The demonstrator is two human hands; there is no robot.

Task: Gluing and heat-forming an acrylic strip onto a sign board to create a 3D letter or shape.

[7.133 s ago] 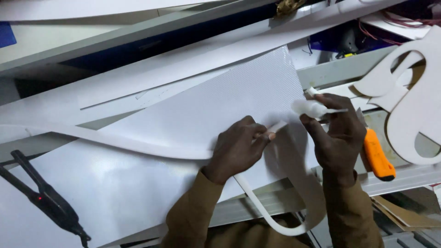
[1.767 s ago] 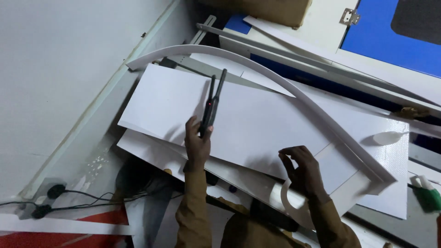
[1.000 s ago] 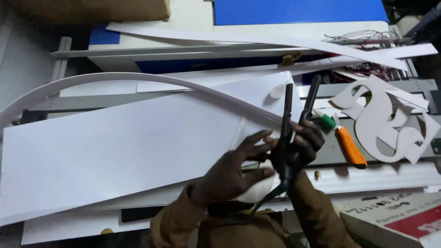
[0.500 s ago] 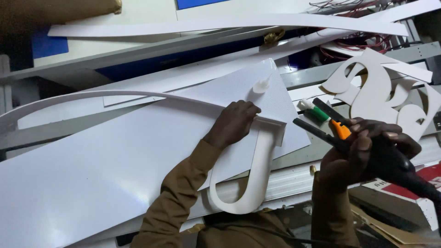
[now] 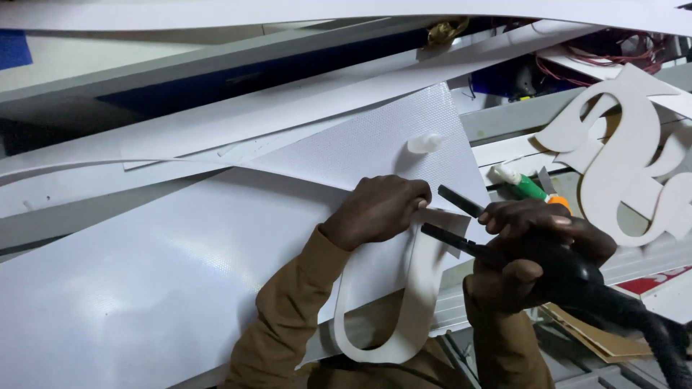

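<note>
White U-shaped letter cut-out (image 5: 414, 288) lies at the lower edge of a large white sheet (image 5: 180, 274), its curved bottom hanging past the sheet's edge near the person's chest and its right upright running up to the fingers. It looks like thick, smooth foam board or plastic, with a matte face and clean-cut sides. The left hand (image 5: 378, 210) is curled into a loose fist and presses down on the top of the letter and the sheet beneath it; whether the fingers actually pinch the letter's end is hidden under the knuckles. The right hand (image 5: 537, 248) is wrapped tight around the handle of a black tong-like tool (image 5: 461, 223), whose two long flat blades stand slightly apart and point at the top of the letter, just beside the left fingertips. A thick black cable (image 5: 649, 331) leaves the handle and runs off the lower right corner.

The sheet has a fine pebbled, dotted texture and a slight sheen. A small white plastic cap or nozzle (image 5: 424, 142) rests on its upper corner. A green-and-orange knife-like tool (image 5: 530, 189) lies behind the right hand, partly hidden by it. A large ornate white cut-out shape (image 5: 627, 158) lies at the right, cropped by the edge. Long white strips (image 5: 288, 108) cross the cluttered table behind.
</note>
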